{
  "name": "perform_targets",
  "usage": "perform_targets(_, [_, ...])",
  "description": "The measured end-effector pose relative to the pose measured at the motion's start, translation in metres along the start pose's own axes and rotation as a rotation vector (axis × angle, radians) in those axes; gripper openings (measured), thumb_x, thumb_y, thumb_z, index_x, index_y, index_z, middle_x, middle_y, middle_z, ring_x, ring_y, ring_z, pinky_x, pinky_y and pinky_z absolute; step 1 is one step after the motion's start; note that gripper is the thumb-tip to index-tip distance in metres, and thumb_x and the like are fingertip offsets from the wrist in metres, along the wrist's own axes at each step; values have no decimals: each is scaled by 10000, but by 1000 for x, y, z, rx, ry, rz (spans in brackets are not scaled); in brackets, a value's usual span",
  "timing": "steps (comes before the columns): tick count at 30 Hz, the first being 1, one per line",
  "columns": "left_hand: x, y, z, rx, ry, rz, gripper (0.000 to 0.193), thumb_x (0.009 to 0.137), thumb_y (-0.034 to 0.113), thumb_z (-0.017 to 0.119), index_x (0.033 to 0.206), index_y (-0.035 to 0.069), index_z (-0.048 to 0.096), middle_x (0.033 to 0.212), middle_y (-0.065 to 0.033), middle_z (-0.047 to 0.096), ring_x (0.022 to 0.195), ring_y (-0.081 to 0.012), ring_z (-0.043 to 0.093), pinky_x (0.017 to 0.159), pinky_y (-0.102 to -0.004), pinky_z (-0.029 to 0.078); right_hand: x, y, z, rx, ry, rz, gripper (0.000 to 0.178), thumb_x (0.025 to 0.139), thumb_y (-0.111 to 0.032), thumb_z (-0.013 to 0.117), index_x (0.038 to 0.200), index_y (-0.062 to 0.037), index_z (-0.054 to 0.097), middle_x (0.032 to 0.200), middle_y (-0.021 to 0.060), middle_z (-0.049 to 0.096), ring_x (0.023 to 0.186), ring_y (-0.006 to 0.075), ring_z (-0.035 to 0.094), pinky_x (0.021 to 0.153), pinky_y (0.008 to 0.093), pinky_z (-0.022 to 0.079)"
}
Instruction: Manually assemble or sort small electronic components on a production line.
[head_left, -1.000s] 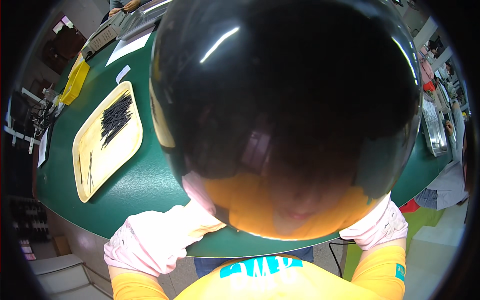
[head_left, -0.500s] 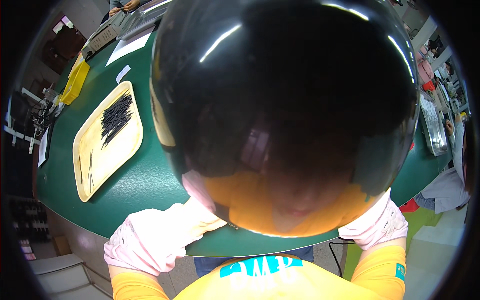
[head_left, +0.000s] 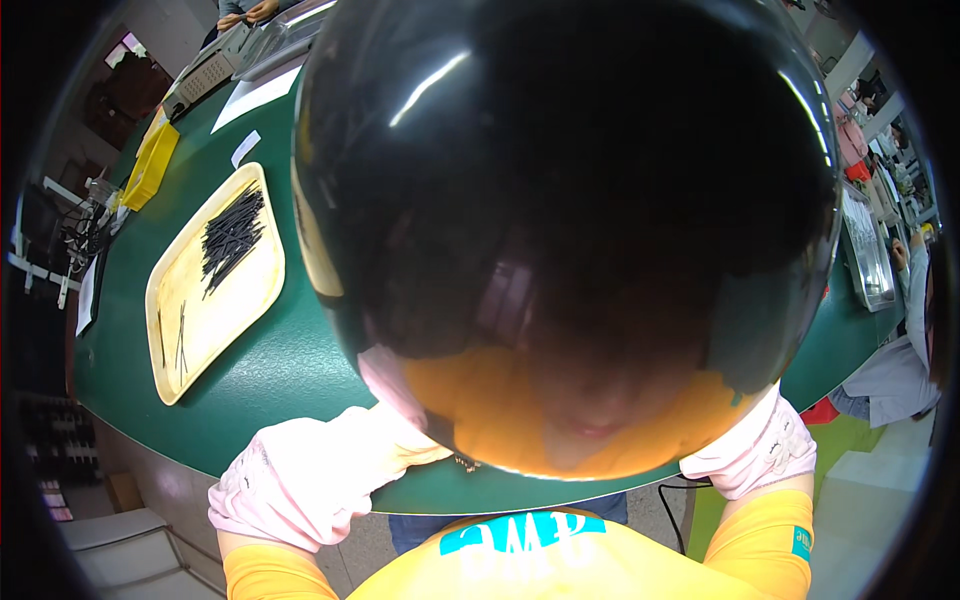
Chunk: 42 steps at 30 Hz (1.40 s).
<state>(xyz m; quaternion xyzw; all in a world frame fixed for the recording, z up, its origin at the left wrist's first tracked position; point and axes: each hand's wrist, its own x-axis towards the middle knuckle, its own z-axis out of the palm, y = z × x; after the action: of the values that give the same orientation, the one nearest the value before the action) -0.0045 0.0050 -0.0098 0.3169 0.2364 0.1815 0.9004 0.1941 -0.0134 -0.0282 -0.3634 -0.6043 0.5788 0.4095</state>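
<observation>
A large, glossy black rounded thing point(head_left: 580, 220) fills the middle of the view and mirrors an orange-yellow top; its exact kind I cannot tell. My left hand point(head_left: 412, 443) reaches in at its lower left edge, out of a pale pink sleeve cover point(head_left: 290, 485). Its fingers pass out of sight behind the black surface. At the lower right edge my right hand point(head_left: 712, 462), also in a pink cover point(head_left: 770, 450), is mostly hidden. Whether either hand holds anything does not show. Small brownish specks point(head_left: 466, 464) lie on the table beside my left hand.
On the green table point(head_left: 310, 350), a cream tray point(head_left: 225, 325) to the left holds a pile of thin black sticks point(head_left: 232, 238) and several loose ones. Beyond are a yellow bin point(head_left: 152, 168), white paper point(head_left: 255, 98) and a person's hands point(head_left: 250, 14). A metal tray point(head_left: 866, 250) stands far right.
The black rounded thing has shifted slightly to the left, and its reflections have moved. More of the brownish specks show beside my left hand. Both arms look almost still.
</observation>
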Motion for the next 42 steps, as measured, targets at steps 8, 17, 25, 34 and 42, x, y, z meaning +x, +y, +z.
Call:
perform_targets(8, [0,0,7,133,134,83,137,796,37,576,915,-28,555,799,-114,602,682,-183,613,645,-284,510,-4,22,0,-33,157,5,399,723,-25,588,1102,-23,463,865,88,571,747,169,555,650,294,468])
perform_targets(17, [-2,1,4,171,167,68,178,801,26,565,967,-36,548,839,-122,600,695,-186,611,654,-297,526,-7,39,-4,373,127,-150,649,631,43,672,1200,-38,370,960,112,542,760,187,580,630,307,497])
perform_targets(25, [-1,-1,5,133,171,64,199,805,26,559,992,-42,541,857,-130,599,708,-193,609,665,-309,530,-14,51,-7,944,68,-67,736,587,21,720,1218,-60,350,923,112,551,713,199,566,596,299,474])
perform_targets(34, [2,-5,3,205,101,156,199,824,23,543,1008,-53,541,898,-118,597,823,-205,600,729,-312,513,2,10,-1,-93,-16,502,338,791,-16,514,1126,-36,478,902,88,563,813,157,538,686,278,459])
perform_targets(42, [11,-13,-7,638,46,566,162,819,6,552,967,-57,565,901,-107,608,821,-186,603,749,-283,492,-3,14,9,502,239,-122,323,844,-10,440,1166,-7,411,1119,115,495,1001,186,485,847,308,407])
